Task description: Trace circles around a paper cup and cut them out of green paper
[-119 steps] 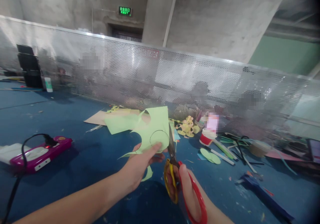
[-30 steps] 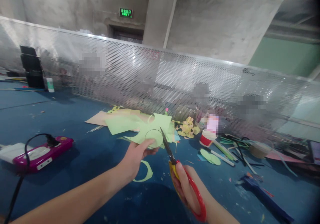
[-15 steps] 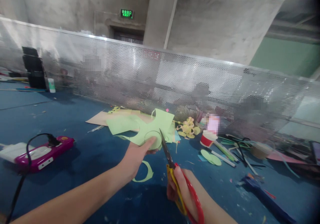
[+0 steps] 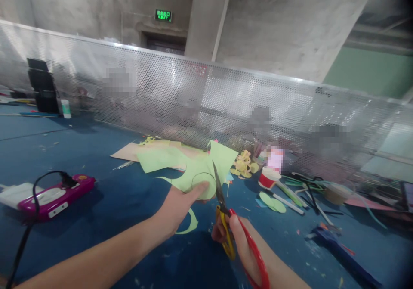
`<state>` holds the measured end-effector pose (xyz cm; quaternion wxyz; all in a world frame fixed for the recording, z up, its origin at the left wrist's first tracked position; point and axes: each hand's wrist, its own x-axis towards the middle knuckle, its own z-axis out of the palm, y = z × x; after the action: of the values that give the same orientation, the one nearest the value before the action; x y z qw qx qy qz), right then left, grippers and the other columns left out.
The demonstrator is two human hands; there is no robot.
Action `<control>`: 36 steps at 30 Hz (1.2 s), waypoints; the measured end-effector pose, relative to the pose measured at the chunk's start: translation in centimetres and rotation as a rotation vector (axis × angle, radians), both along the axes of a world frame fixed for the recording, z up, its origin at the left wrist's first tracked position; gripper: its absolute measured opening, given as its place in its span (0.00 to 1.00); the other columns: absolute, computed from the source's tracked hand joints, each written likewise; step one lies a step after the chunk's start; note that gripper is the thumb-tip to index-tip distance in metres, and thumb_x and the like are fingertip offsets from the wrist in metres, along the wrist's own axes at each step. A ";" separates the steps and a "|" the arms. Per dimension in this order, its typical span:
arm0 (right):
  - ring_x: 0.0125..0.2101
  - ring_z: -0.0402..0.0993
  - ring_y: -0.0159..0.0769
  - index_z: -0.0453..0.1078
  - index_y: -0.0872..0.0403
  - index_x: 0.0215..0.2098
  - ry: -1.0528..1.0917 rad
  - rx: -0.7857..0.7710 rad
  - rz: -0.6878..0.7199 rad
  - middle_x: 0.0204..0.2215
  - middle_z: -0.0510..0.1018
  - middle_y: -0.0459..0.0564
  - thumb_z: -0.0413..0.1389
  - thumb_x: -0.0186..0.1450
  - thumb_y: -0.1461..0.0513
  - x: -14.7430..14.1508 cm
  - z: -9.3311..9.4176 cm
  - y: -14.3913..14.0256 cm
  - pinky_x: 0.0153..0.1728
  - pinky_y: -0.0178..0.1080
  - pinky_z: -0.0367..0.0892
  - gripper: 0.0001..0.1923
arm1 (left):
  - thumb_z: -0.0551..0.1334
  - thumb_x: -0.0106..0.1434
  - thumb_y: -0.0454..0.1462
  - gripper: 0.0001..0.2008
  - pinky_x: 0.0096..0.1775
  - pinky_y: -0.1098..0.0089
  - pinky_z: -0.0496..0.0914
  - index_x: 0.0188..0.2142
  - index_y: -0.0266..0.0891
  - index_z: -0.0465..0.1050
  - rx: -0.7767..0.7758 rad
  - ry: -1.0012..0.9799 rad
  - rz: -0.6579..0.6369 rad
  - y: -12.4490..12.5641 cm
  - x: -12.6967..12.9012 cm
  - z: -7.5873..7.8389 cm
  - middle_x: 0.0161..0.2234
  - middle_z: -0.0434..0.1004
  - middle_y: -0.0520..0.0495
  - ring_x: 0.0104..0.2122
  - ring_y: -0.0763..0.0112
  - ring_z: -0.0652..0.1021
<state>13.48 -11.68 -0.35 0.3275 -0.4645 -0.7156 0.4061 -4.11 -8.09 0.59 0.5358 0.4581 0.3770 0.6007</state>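
My left hand (image 4: 176, 207) pinches the green paper (image 4: 206, 170) at the near edge, thumb on top beside the pencilled circle (image 4: 204, 182), so the sheet stands up off the bench (image 4: 97, 194) and the line faces me. My right hand (image 4: 240, 241) is closed through the loops of the scissors (image 4: 230, 220), red and yellow handles, blades pointing up and away with the tips right at the circle's right edge, touching the paper as far as I can tell. The blades look nearly closed. I judge the paper is held in the air like this so the blades can follow the curve (a flat sheet would block the lower blade).

Just below my left hand a curved green offcut (image 4: 190, 224) lies on the bench. Beyond the paper, more green sheet and brown card (image 4: 129, 152) lie flat. To the right of the scissors sit a few cut green discs (image 4: 272, 202), a white pen (image 4: 285, 202) and a small red-and-white tub (image 4: 267, 178); what is in it I cannot tell. Yellow paper curls (image 4: 241, 164) sit behind that. Far left of my left hand is a pink device with a black cable (image 4: 54, 194). A perforated metal screen (image 4: 193, 104) runs along the back.
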 end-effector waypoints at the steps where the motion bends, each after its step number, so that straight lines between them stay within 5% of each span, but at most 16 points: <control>1: 0.30 0.74 0.39 0.68 0.55 0.25 0.002 0.005 0.001 0.27 0.77 0.55 0.34 0.63 0.34 0.0 0.0 0.1 0.36 0.39 0.69 0.39 | 0.69 0.55 0.44 0.14 0.33 0.73 0.72 0.35 0.36 0.78 0.004 0.008 0.007 0.0 0.0 0.0 0.31 0.82 0.46 0.29 0.70 0.78; 8: 0.28 0.74 0.39 0.66 0.54 0.23 -0.007 0.023 -0.016 0.25 0.77 0.54 0.34 0.64 0.34 -0.1 0.1 0.2 0.33 0.39 0.68 0.38 | 0.69 0.55 0.44 0.15 0.32 0.72 0.72 0.38 0.35 0.78 0.004 0.020 0.030 -0.1 0.1 0.2 0.32 0.82 0.45 0.29 0.70 0.78; 14: 0.18 0.65 0.32 0.61 0.53 0.22 -0.012 0.017 -0.021 0.15 0.66 0.45 0.35 0.65 0.36 -0.1 -0.4 0.0 0.23 0.35 0.61 0.35 | 0.70 0.54 0.44 0.17 0.32 0.71 0.73 0.40 0.36 0.78 0.006 -0.016 0.024 0.1 0.2 0.0 0.35 0.82 0.45 0.30 0.68 0.79; 36: 0.14 0.56 0.27 0.54 0.51 0.20 0.022 -0.038 -0.056 0.13 0.57 0.40 0.33 0.64 0.34 -0.4 -0.3 -0.4 0.17 0.32 0.53 0.35 | 0.70 0.54 0.43 0.16 0.35 0.68 0.73 0.39 0.36 0.76 0.035 -0.063 -0.027 -0.1 -0.2 0.2 0.34 0.82 0.45 0.31 0.66 0.79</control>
<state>13.07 -12.06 -0.67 0.3377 -0.4861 -0.6907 0.4155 -4.27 -8.21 0.84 0.5474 0.4531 0.3433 0.6141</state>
